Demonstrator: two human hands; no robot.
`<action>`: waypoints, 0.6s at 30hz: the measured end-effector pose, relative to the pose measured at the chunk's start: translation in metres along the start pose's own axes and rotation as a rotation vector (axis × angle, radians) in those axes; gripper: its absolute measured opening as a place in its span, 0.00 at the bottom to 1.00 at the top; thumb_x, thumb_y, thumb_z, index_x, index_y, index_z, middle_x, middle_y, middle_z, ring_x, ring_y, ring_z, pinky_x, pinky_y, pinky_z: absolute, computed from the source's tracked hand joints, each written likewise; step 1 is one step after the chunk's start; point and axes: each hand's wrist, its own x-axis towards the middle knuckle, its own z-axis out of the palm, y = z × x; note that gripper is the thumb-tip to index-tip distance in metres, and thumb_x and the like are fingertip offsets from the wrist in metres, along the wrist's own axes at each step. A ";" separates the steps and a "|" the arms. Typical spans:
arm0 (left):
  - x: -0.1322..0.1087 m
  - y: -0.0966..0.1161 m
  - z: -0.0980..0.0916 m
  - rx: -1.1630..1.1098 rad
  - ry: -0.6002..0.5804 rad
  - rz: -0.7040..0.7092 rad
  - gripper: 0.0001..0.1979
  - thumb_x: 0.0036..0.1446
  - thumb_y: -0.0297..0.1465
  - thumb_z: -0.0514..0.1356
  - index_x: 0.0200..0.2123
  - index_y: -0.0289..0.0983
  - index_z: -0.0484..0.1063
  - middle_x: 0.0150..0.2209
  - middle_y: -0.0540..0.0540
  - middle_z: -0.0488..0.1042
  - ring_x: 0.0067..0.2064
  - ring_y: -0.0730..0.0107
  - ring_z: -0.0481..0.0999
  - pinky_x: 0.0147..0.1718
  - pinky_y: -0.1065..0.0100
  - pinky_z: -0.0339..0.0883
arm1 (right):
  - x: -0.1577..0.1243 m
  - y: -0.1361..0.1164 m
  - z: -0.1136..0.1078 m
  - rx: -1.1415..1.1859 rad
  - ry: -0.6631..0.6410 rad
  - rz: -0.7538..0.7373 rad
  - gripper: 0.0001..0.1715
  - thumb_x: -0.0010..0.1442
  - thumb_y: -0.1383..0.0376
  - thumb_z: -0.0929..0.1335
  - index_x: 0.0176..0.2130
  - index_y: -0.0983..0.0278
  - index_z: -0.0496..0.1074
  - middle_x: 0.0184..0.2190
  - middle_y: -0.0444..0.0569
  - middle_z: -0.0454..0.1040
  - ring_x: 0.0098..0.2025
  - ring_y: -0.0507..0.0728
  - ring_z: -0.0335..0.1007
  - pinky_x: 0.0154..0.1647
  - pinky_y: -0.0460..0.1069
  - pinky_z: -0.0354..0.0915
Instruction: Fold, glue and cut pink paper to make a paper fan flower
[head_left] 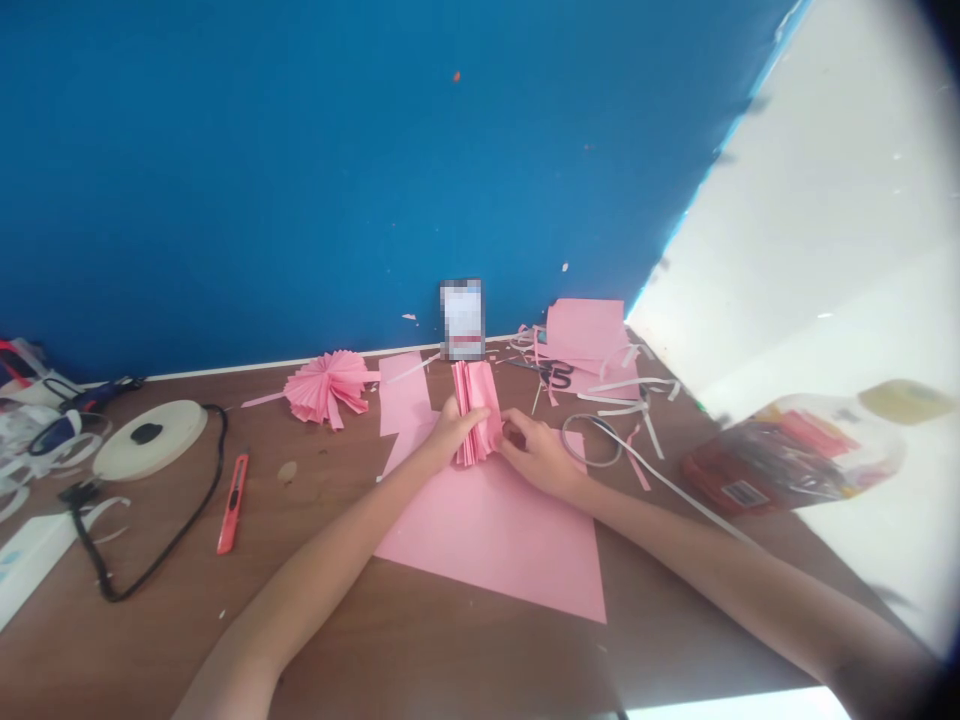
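Note:
A strip of pink paper folded into accordion pleats (480,390) stands between my hands. My left hand (451,428) is closed round its left side, with the thumb across the front. At the right edge of the pleats, the bent fingers of my right hand (538,452) pinch the paper. Beneath both hands lies a large flat sheet of pink paper (502,540). A pleated pink paper rosette (328,388) rests on the table to the left, with a thin pink strip beside it.
On the brown table (322,620) lie a red utility knife (234,505), a round white device with black cable (154,440) and scissors (556,375). Paper scraps and more pink sheets (589,328) sit back right. A phone (463,320) leans against the blue wall; a plastic bag (787,455) is right.

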 end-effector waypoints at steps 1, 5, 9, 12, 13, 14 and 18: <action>0.000 0.000 0.000 -0.006 -0.004 -0.008 0.22 0.47 0.38 0.64 0.43 0.35 0.63 0.28 0.50 0.70 0.28 0.69 0.72 0.28 0.65 0.70 | 0.000 0.000 0.000 0.009 0.003 -0.002 0.09 0.57 0.67 0.61 0.38 0.60 0.66 0.25 0.42 0.70 0.27 0.53 0.65 0.29 0.47 0.57; 0.001 0.000 0.000 -0.042 0.024 0.036 0.21 0.47 0.36 0.64 0.43 0.36 0.65 0.29 0.50 0.71 0.29 0.69 0.72 0.32 0.64 0.69 | -0.001 -0.002 -0.002 0.018 0.027 0.007 0.12 0.58 0.66 0.60 0.43 0.60 0.66 0.25 0.42 0.70 0.27 0.53 0.65 0.29 0.47 0.58; 0.001 0.000 0.000 -0.098 0.017 0.083 0.19 0.45 0.34 0.65 0.42 0.36 0.67 0.33 0.47 0.73 0.34 0.67 0.73 0.35 0.65 0.68 | -0.001 -0.002 -0.002 0.026 0.055 0.019 0.12 0.59 0.66 0.60 0.43 0.60 0.65 0.24 0.41 0.69 0.27 0.53 0.64 0.29 0.48 0.57; 0.002 -0.001 -0.001 -0.129 0.016 0.071 0.20 0.44 0.34 0.65 0.41 0.36 0.67 0.33 0.47 0.73 0.34 0.66 0.73 0.35 0.65 0.68 | -0.001 -0.001 -0.002 0.043 0.073 0.030 0.12 0.58 0.66 0.60 0.43 0.60 0.65 0.25 0.42 0.70 0.27 0.53 0.65 0.29 0.48 0.57; 0.003 -0.002 -0.001 -0.139 0.016 0.068 0.20 0.44 0.34 0.65 0.41 0.36 0.68 0.33 0.47 0.73 0.33 0.66 0.73 0.35 0.64 0.68 | -0.001 0.000 -0.002 0.047 0.078 0.031 0.12 0.58 0.66 0.60 0.43 0.60 0.65 0.25 0.42 0.70 0.27 0.53 0.65 0.29 0.48 0.58; 0.004 -0.003 -0.002 -0.148 0.017 0.066 0.20 0.44 0.34 0.65 0.42 0.36 0.68 0.32 0.47 0.73 0.33 0.66 0.73 0.35 0.64 0.68 | -0.002 0.001 -0.002 0.051 0.083 0.031 0.12 0.58 0.66 0.61 0.43 0.60 0.65 0.25 0.42 0.70 0.27 0.53 0.65 0.29 0.48 0.58; 0.006 -0.008 -0.003 -0.186 0.019 0.067 0.22 0.44 0.34 0.65 0.44 0.36 0.68 0.34 0.47 0.74 0.34 0.66 0.74 0.37 0.62 0.68 | -0.002 0.003 -0.002 0.062 0.110 0.033 0.12 0.59 0.65 0.61 0.44 0.60 0.66 0.26 0.42 0.70 0.28 0.53 0.65 0.30 0.48 0.58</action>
